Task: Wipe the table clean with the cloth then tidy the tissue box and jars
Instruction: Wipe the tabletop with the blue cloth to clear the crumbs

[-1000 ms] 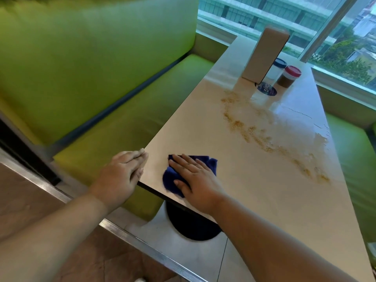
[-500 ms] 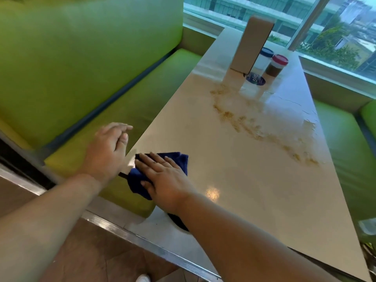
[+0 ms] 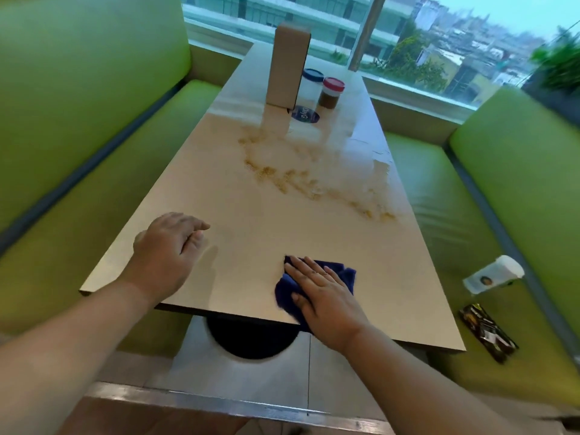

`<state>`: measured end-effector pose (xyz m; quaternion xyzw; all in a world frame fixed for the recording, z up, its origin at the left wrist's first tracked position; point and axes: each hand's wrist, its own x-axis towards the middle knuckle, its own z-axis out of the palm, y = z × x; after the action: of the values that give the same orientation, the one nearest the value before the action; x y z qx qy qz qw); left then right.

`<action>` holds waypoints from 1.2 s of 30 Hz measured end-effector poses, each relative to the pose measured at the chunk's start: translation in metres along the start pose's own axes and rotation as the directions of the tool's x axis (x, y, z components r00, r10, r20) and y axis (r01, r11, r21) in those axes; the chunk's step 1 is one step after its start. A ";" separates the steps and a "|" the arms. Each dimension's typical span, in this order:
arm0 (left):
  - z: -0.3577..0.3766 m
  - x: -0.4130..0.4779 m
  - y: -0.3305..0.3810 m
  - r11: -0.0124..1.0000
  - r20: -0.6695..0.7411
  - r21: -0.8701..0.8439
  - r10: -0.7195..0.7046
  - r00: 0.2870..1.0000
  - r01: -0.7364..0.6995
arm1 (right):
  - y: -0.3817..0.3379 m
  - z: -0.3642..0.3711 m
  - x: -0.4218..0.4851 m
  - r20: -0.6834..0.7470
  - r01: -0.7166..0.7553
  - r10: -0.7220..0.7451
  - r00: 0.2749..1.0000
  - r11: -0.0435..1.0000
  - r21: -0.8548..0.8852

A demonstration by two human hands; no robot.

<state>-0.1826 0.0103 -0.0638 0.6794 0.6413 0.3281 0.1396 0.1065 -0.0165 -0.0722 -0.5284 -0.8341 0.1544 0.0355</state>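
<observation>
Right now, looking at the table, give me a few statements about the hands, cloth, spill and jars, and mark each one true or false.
1. The right hand lies flat on the blue cloth. True.
2. The left hand holds the tissue box. False: it is over the table near its near edge, holding nothing; the box stands far off.
3. The cloth is over the brown spill. False: the cloth is at the near edge, and the spill lies further along, toward the box.
4. Two jars stand beside the tissue box, the blue-lidded jar and the red-lidded jar. True.
5. The tissue box lies flat. False: it stands on end.
</observation>
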 end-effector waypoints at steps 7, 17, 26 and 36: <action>0.042 0.006 0.059 0.998 0.094 0.045 0.036 0.995 -0.040 | 0.077 -0.025 0.006 -0.092 -0.297 0.297 0.950 0.955 0.009; 0.130 0.027 0.152 0.993 0.203 0.102 0.037 0.978 -0.059 | 0.140 -0.049 -0.038 -0.011 0.089 -0.088 0.996 0.996 0.030; 0.176 0.047 0.201 0.987 0.184 0.163 -0.019 0.983 -0.011 | 0.187 -0.055 -0.028 -0.006 0.148 -0.148 0.989 0.989 0.013; 0.207 0.057 0.209 0.943 0.129 0.308 -0.169 0.977 0.123 | 0.254 -0.081 0.011 -0.096 -0.096 0.101 0.990 0.994 0.059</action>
<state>0.1074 0.0843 -0.0749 0.6664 0.7194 0.1630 0.1082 0.3410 0.1113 -0.0714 -0.5747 -0.7997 0.1525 0.0834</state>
